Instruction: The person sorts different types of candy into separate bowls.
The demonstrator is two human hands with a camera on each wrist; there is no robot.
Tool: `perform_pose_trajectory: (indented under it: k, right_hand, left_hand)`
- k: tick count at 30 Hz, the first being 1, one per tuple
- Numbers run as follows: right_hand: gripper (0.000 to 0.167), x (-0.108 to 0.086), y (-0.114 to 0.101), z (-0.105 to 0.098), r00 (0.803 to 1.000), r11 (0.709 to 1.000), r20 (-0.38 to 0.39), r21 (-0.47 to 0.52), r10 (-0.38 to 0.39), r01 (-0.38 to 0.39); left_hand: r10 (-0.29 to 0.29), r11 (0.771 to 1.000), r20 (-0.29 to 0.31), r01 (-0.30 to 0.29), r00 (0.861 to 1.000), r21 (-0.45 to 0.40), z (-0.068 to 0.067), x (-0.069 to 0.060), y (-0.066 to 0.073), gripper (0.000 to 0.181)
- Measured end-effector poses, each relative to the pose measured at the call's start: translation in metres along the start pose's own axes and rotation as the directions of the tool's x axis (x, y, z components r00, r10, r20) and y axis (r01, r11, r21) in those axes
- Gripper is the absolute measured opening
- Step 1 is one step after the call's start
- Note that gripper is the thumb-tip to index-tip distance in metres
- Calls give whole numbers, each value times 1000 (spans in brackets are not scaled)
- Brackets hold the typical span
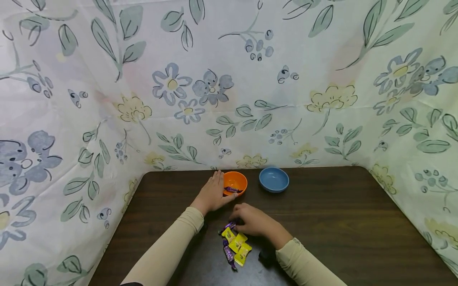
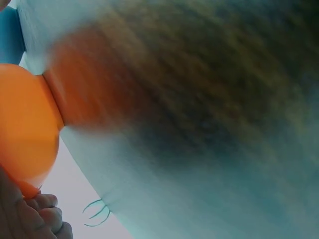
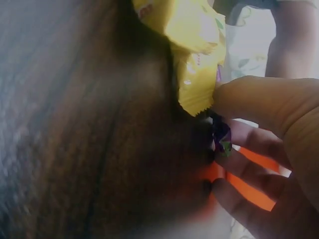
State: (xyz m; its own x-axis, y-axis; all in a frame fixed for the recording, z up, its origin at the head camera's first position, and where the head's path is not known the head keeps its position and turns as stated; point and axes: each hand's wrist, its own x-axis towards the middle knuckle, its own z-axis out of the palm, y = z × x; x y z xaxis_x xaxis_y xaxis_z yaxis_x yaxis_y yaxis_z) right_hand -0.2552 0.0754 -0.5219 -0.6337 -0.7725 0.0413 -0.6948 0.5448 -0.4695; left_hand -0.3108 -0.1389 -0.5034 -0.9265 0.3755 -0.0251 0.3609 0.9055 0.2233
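Note:
My left hand (image 1: 212, 193) lies against the left side of an orange bowl (image 1: 240, 177), fingers extended along it and thumb across its near side. A purple-wrapped candy (image 1: 232, 190) sits inside that bowl. My right hand (image 1: 255, 221) pinches another purple-wrapped candy (image 3: 222, 135) between thumb and fingers, at the top of a small pile on the table. Beside it in the pile lie several yellow-wrapped candies (image 1: 236, 242) and one more purple candy (image 1: 228, 254). In the left wrist view the orange bowl (image 2: 27, 124) shows close up, with fingertips below it.
A blue bowl (image 1: 274, 180) stands right of the orange one near the table's back edge. The dark wooden table (image 1: 332, 222) meets a floral cloth (image 1: 222, 79) behind and at both sides. A dark object (image 1: 266, 258) shows under the right wrist.

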Motion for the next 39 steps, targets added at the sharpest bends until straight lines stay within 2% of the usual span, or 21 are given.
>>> perform_pose_trajectory:
  k: [9,26,35,39]
  right_hand:
    - [16,1,-6,1,998,999,22,-6,51,-51]
    - [12,-11,-3,-1,999,999,-18,-7,45,-45]
    - [13,-23,6,-3,994,997,-86,40,71,-68]
    - [12,-28,9,-8,985,995,-144,60,93,-85]
  left_hand:
    - [-2,1000,9,2,1000,13,1,3,-1,110]
    - [-4,1000,-9,4,1000,5,3,1,-2,110]
    - [-7,1000,-10,7,1000,-4,2,2,-1,110]
    - [-13,1000,2,13,1000,13,3,3,-2,111]
